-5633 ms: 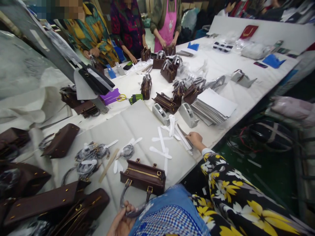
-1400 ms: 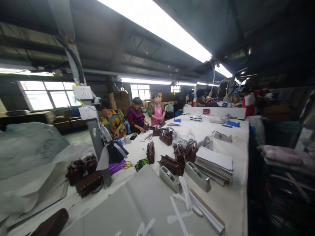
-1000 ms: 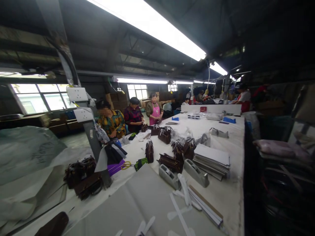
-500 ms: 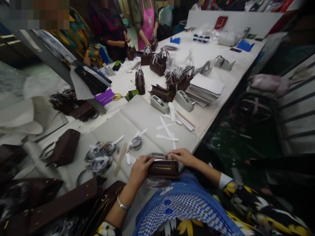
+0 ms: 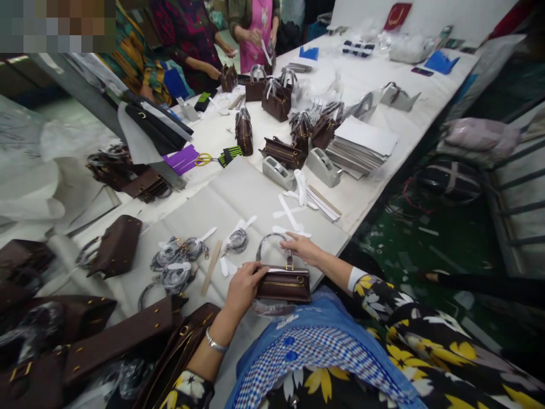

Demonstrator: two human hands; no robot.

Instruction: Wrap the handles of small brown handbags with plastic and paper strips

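Observation:
A small dark brown handbag (image 5: 284, 287) with a gold zip lies at the table edge, close against my apron. My left hand (image 5: 244, 289) is closed over its left end, thumb along the top edge. Above the bag, the plastic-wrapped handle (image 5: 267, 243) stands up in an arch. The fingers of my right hand (image 5: 303, 249) are closed at the right side of this handle. Left of the bag lie wrapped, coiled straps (image 5: 174, 275) and a single coil (image 5: 237, 241). White paper strips (image 5: 290, 211) lie beyond my right hand.
More brown handbags (image 5: 114, 247) crowd the left side and the middle of the table. Two tape dispensers (image 5: 322, 168) stand beside a stack of grey sheets (image 5: 361, 142). Yellow-handled scissors (image 5: 204, 159) lie farther left. Other people (image 5: 255, 34) work across the table.
The bag's handle has come up from lying low to an upright arch. My right hand has moved up and left onto it, while my left hand stays on the bag.

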